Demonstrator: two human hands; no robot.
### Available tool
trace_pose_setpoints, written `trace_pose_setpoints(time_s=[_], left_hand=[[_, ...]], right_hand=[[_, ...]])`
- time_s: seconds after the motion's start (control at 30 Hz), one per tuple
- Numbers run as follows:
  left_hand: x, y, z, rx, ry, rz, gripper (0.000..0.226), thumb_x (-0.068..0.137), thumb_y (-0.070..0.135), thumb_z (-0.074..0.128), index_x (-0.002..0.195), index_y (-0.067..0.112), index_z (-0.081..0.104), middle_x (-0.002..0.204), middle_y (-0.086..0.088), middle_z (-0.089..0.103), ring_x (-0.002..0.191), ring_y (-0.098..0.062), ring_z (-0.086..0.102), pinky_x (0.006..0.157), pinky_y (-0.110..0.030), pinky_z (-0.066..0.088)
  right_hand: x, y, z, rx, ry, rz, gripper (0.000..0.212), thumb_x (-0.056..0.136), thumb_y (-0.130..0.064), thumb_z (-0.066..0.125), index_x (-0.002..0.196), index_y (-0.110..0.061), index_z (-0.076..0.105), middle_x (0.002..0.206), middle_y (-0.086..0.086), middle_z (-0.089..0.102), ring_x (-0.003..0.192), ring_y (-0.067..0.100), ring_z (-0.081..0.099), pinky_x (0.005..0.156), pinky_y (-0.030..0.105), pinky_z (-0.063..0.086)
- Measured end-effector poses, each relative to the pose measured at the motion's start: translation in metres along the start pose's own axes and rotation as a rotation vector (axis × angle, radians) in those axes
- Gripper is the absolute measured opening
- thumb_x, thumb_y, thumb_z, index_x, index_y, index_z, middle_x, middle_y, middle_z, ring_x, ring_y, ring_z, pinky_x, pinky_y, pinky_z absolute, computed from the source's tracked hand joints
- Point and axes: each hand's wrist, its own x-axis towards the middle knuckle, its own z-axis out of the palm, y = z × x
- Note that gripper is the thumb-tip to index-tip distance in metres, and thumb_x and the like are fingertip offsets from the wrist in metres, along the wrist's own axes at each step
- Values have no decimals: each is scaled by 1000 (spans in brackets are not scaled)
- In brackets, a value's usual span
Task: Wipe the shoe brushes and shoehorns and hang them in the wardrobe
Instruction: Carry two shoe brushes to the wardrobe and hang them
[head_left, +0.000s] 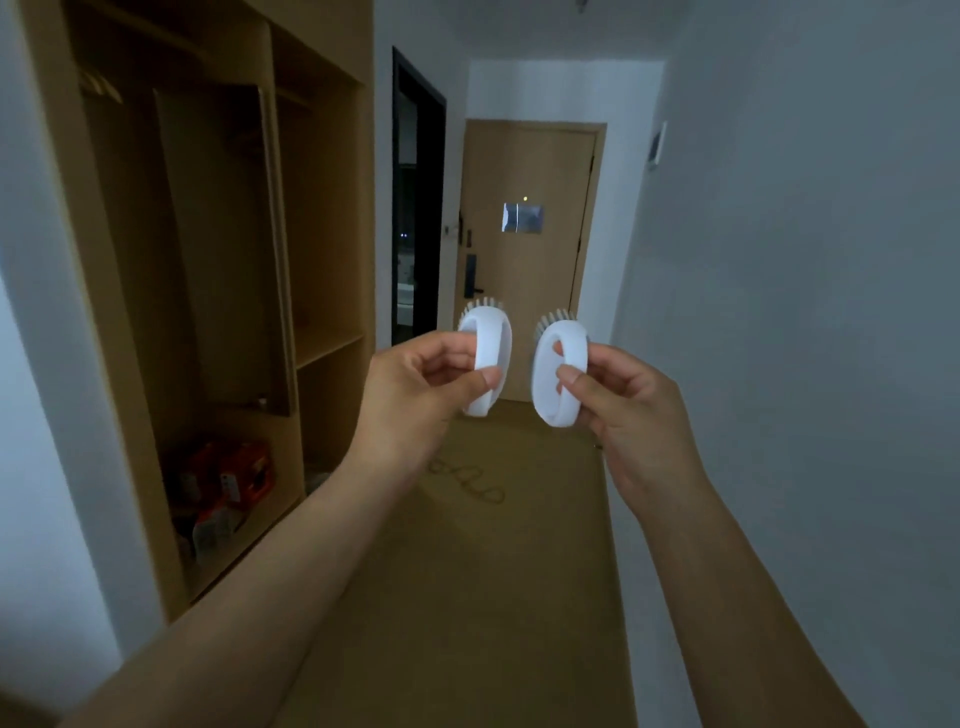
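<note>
Held up side by side in a dim hallway: left hand (415, 374) pinching one white shoe brush (491, 358), right hand (623, 400) the other brush (563, 374), each grip closed on a loop handle, bristles uppermost, open wardrobe (218, 260) nearer the left hand.

The brown floor (483, 597) is running down the hallway toward the door. A thin looped cord (467, 480) is lying on the floor, just past the wardrobe. The bottom shelf (260, 525) of the wardrobe is sitting low beside the floor. Red boxes (244, 473) are resting on that shelf. In front of them a clear plastic packet (208, 525) is lying on it too, but it is too dark to tell what is inside.
</note>
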Motion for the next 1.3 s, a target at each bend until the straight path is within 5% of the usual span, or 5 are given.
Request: trace_pose_setpoints(time_s=[0.33, 0.53, 0.67, 0.9, 1.3], left_hand=[[216, -87, 14, 25, -84, 199, 23, 83, 16, 78, 105, 22, 73, 83, 7, 77, 84, -7, 73, 78, -19, 58], [300, -159, 22, 10, -32, 182, 20, 83, 18, 78, 101, 24, 72, 81, 8, 76, 80, -3, 72, 73, -8, 52], [343, -213, 27, 27, -2, 126, 20, 84, 18, 77, 103, 19, 73, 82, 3, 76, 82, -7, 72, 75, -16, 57], [439, -310, 39, 89, 99, 67, 17, 82, 16, 77, 98, 24, 74, 88, 7, 74, 84, -9, 71, 73, -26, 60], [612, -441, 42, 225, 267, -62, 14, 84, 17, 77, 97, 21, 74, 87, 5, 75, 82, -12, 73, 73, -32, 62]], right_hand=[[209, 59, 48, -20, 27, -113, 29, 86, -23, 75, 115, -25, 74, 105, -8, 77, 99, 13, 72, 85, 34, 58], [296, 115, 62, 17, 40, -98, 36, 77, -39, 76, 110, -25, 75, 102, -2, 77, 99, 20, 72, 92, 50, 57], [355, 167, 70, 40, 16, -95, 17, 87, -27, 73, 104, -26, 76, 98, -2, 77, 96, 20, 73, 88, 48, 60], [486, 262, 89, 105, -122, -57, 16, 91, -22, 69, 107, -21, 73, 96, 0, 77, 93, 17, 73, 75, 32, 60], [713, 393, 152, 190, -430, 9, 28, 76, -27, 78, 103, -33, 76, 104, 1, 76, 102, 22, 71, 96, 49, 55]])
